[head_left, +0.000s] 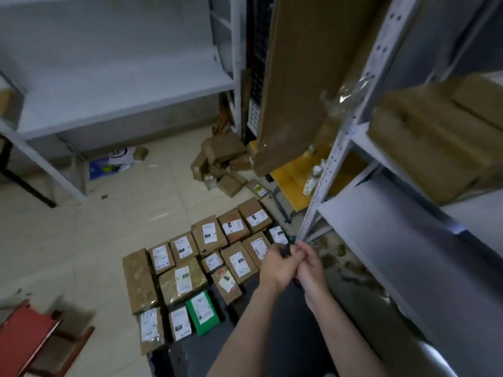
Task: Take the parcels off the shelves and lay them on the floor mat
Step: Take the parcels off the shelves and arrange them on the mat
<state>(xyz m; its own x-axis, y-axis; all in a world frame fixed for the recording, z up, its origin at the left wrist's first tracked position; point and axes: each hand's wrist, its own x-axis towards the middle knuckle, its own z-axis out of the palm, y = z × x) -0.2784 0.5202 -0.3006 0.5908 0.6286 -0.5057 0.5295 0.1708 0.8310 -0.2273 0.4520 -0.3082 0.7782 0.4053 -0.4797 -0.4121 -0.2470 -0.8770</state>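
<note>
Both forearms reach forward from the bottom edge and meet in front of the shelf post. The left hand (pixel 276 265) and right hand (pixel 310 263) are pressed together, fingers curled. The left hand pinches a small dark object (pixel 285 252); whether the right hand grips it or only touches it is too blurred to tell. Labelled parcels (pixel 206 263) lie in rows on the dark mat (pixel 190 355), just left of and below the hands. More boxes (pixel 435 137) sit on the shelf (pixel 386 213), up to the right.
</note>
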